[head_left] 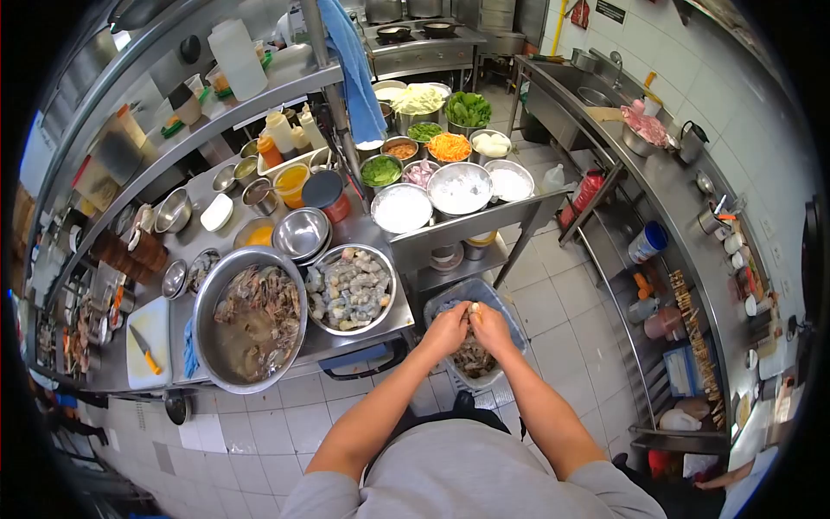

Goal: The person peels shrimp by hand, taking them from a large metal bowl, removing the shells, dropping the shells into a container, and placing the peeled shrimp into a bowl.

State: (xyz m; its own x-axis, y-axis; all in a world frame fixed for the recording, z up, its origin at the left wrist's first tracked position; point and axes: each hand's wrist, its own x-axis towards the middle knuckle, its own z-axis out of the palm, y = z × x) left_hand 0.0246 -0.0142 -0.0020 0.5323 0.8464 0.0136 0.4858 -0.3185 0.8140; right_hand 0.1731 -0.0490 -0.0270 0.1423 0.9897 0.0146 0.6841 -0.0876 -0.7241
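Observation:
My left hand (447,332) and my right hand (490,329) meet over a grey plastic bin (512,313) on the floor, fingers closed together on a shrimp that they mostly hide. Brownish shrimp shells (475,358) lie in the bin below. On the steel counter to the left, a large metal bowl (204,313) contains whole shrimp (259,303) in murky liquid. Beside it, nearer my hands, a second metal bowl (391,311) is heaped with peeled grey shrimp (349,287).
A white cutting board (149,336) carries an orange-handled knife (146,350). Pans of shredded carrot (450,147), greens (468,110) and white powder (460,188) stand ahead. Right is a steel counter (635,173) with a shelf below. Another person's arm (731,476) shows at lower right.

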